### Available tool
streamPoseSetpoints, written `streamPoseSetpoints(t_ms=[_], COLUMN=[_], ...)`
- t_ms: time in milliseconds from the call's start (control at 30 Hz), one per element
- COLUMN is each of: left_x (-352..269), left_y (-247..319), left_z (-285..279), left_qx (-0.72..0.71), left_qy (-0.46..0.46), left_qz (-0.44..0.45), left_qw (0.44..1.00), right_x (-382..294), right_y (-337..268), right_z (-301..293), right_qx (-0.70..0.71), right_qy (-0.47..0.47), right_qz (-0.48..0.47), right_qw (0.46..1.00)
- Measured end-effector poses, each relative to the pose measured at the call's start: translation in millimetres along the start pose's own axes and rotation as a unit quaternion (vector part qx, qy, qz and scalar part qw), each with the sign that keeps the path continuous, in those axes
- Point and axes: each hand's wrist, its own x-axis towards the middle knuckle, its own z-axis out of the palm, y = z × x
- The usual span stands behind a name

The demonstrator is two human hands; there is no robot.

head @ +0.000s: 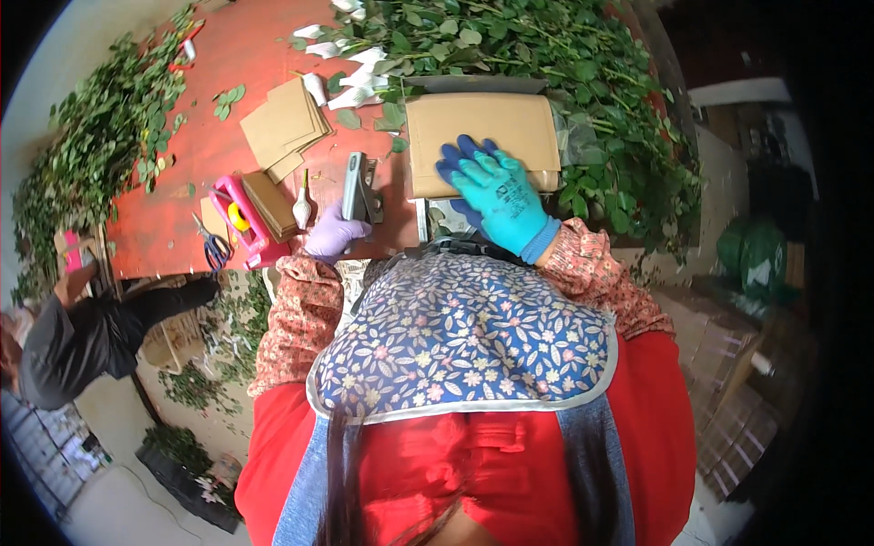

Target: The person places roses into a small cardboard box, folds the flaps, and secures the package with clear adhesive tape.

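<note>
My left hand [336,233], in a thin lilac glove, grips the near end of a grey stapler [355,188] at the table's front. My right hand [509,205], in a teal work glove, lies with its fingers spread over the brown cardboard sheet [488,130]. Dark blue glove fingers [468,147] show beneath it; whether they are a second glove, I cannot tell. Clear plastic edges the cardboard, which covers part of a metal frame [444,215]. Between the stapler and a pink tape dispenser [242,222] lies one white-wrapped flower bud [302,205].
Cardboard pieces [283,123] lie on the red tabletop [205,136], with more stacked against the dispenser. Scissors [215,249] rest at the front edge. Leafy stems [519,34] with white-wrapped heads [362,82] fill the far right; more foliage [102,116] lines the left. Another person [75,341] is at left.
</note>
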Motion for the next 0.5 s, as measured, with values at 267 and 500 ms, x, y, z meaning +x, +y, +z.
streamPoseSetpoints(t_ms=[267,500], left_x=[9.5,12.7], left_y=[19.9,43.6], left_z=[9.7,-13.9], left_qx=[-0.02,0.126], left_qy=[-0.099,-0.241], left_qz=[0.026,0.054], left_qw=[0.995,0.961], right_x=[3.5,3.7], right_y=[-8.0,-4.9], right_z=[-2.2,-1.3], right_qx=[0.041,0.052], right_qy=[0.011,0.026], right_qz=[0.017,0.02], right_qw=[0.999,0.998])
